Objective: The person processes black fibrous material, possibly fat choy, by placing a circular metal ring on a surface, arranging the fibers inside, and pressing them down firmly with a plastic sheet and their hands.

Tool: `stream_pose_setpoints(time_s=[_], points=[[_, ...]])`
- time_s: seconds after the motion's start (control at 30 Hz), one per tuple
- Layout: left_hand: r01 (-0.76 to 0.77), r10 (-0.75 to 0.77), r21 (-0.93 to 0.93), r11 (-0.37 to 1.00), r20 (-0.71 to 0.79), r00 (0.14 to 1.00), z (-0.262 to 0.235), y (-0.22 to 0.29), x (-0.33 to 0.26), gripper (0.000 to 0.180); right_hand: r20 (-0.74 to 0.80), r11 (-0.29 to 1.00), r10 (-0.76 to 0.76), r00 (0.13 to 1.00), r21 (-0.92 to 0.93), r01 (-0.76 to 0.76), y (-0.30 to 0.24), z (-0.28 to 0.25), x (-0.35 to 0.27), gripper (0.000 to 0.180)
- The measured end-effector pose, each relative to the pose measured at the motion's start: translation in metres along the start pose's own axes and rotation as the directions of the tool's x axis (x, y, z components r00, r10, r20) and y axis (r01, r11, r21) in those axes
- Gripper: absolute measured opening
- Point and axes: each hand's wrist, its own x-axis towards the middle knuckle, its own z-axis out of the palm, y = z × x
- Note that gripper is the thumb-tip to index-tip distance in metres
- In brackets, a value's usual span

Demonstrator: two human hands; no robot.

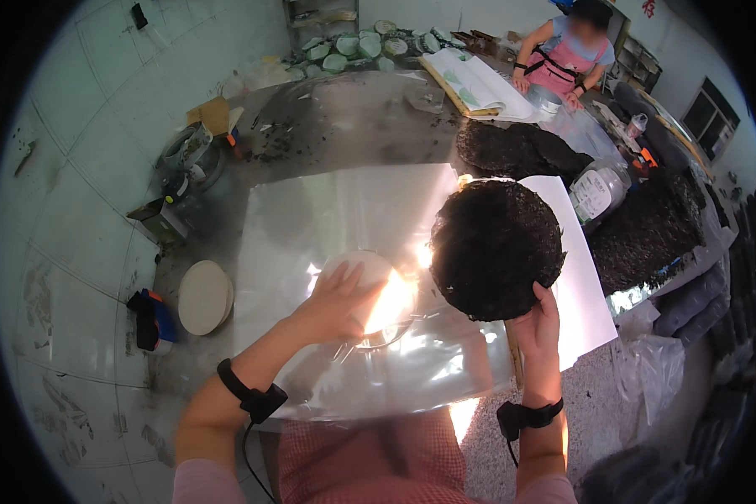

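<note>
My right hand (537,326) grips the lower edge of a round, black dried seaweed cake (497,250) with a ragged rim, thumb on top and fingers underneath. It is held up over the right part of the table. To its left, my left hand (342,301) lies with its fingers spread on a pale round disc (365,267) on a clear plastic sheet (290,218). Glare on the sheet hides part of the disc's edge. Beneath the seaweed cake, a white sheet (580,286) sticks out on the right.
Pale round discs (202,298) sit at the left. Dark seaweed piles (647,227) and a clear plastic jar (598,195) are at the right. Green-and-white round packs (336,61) lie at the back. A person in a pink apron (563,63) works at the far right.
</note>
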Motion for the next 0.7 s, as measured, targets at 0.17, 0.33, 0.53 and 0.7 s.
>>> stream_pose_setpoints(time_s=[0.17, 0.33, 0.53, 0.7], points=[[-0.036, 0.031, 0.021, 0.999, 0.182, 0.983, 0.045, -0.019, 0.024, 0.087, -0.004, 0.999, 0.038, 0.999, 0.013, -0.038, 0.008, 0.0, 0.012, 0.041], [0.016, -0.057, 0.109, 0.994, 0.386, 0.921, 0.04, -0.016, 0.043, 0.095, 0.01, 1.0, 0.028, 1.0, 0.001, -0.028, 0.009, 0.018, 0.019, 0.041], [-0.031, 0.041, -0.103, 0.994, 0.094, 0.995, 0.064, -0.034, 0.037, 0.087, 0.168, 0.82, -0.215, 0.962, -0.505, 0.271, 0.018, 0.07, 0.007, 0.038], [-0.142, 0.018, -0.338, 0.93, -0.346, 0.938, 0.046, -0.04, 0.023, 0.046, 0.408, 0.429, -0.277, 0.87, -0.758, 0.492, 0.063, 0.103, -0.026, 0.044]])
